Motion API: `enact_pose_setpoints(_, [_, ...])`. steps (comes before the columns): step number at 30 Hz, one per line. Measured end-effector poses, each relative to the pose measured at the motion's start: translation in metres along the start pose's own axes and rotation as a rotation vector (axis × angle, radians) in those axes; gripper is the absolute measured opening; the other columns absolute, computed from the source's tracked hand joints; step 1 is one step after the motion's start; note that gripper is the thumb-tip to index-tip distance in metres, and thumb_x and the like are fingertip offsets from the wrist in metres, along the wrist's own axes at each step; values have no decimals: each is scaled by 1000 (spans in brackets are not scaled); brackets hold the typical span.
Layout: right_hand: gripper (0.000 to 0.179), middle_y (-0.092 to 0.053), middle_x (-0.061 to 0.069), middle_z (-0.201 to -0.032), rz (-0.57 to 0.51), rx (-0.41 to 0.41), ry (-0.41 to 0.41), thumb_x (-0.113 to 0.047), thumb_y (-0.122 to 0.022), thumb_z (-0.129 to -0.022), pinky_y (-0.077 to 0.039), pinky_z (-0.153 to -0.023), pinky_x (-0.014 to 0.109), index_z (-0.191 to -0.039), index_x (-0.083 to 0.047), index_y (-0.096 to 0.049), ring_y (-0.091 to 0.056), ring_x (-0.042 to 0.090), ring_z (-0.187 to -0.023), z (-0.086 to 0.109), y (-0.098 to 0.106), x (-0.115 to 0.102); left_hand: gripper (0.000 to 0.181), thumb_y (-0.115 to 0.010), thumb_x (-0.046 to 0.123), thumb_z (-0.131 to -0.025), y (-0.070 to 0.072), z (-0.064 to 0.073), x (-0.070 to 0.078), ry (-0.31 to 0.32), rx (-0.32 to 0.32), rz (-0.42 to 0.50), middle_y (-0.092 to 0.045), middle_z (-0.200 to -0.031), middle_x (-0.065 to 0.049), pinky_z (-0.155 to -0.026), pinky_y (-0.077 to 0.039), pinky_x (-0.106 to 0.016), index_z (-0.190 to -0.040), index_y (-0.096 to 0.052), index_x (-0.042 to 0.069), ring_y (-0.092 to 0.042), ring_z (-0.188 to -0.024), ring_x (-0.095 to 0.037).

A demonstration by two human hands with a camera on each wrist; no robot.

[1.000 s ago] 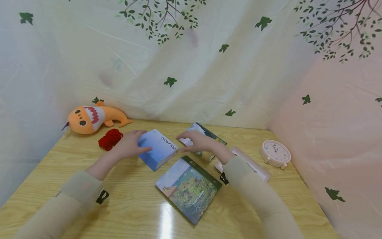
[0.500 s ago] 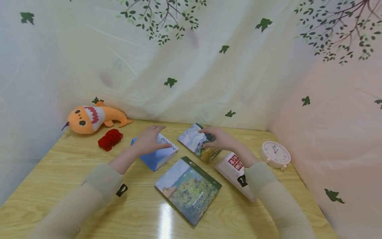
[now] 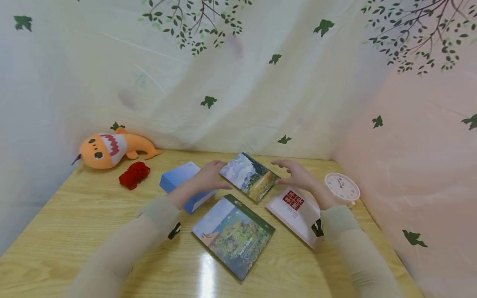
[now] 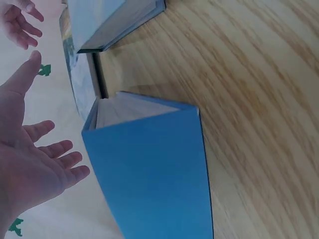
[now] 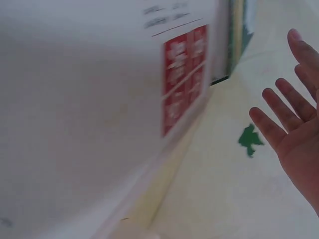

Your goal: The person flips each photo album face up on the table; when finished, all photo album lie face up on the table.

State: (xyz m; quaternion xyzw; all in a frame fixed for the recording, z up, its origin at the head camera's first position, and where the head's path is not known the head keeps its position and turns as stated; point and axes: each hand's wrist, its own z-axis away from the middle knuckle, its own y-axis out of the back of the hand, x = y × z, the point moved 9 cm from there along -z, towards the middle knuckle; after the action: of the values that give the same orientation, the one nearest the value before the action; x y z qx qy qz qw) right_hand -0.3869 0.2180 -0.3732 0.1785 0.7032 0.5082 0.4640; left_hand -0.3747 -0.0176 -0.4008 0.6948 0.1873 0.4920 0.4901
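Two hands bracket a small painted album on the wooden table, its whole cover now visible to us. Half a second ago the right hand partly covered that album; now it hovers beyond the album's 3 o'clock end. The left hand has swung away from the blue book toward the 9 o'clock end, and we take this as attention passing from the blue book to the painted one.

The album lies flat at the far middle of the table, with the larger photo album at its 6 o'clock and the pale pink book at its 4 o'clock. Its long axis runs from 10 o'clock to 4 o'clock by our reckoning, pale swirling sky toward the former, golden field toward the latter.

In the wrist views we see the left fingers slightly parted, the thumb held well off; the right fingers, too, are spread and gently bent. Neither hand pinches anything, and we see no contact with the album.
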Motion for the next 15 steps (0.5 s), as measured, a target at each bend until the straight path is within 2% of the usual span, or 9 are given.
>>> enact_pose_setpoints(3, [68,-40,16,-145,6,-16,-47,-15,-72,-84,-37,-102,57,-144,-11,-39,-42,38,-128,2,-7,16,91,-69,49,-82,-13,-7,1,-13,-46,-3,-22,-152,-23,-109,-28,-55,-150,-25,8,-24,-139,-40])
enact_pose_setpoints(7, [66,-40,17,-145,-10,-33,-88,-16,-70,-86,-36,-103,57,-144,-12,-40,-42,40,-127,2,-14,31,91,-68,52,-82,-26,-14,0,3,-102,-37,-17,-155,-21,-110,-26,-54,-151,-23,12,-22,-140,-39])
enact_pose_setpoints(12, [63,-42,19,-143,-29,-49,-109,-14,-69,-86,-38,-101,57,-142,-9,-42,-45,41,-125,-3,-18,40,90,-67,53,-81,-30,-20,-3,37,-122,-90,-17,-156,-17,-111,-27,-51,-150,-25,13,-24,-140,-36])
enact_pose_setpoints(15, [63,-42,20,-142,-29,-72,-132,-13,-69,-86,-39,-101,55,-142,-7,-41,-46,42,-124,-7,-21,45,88,-67,52,-82,-33,-25,-5,27,-131,-104,-18,-156,-17,-112,-26,-50,-149,-28,12,-23,-141,-35])
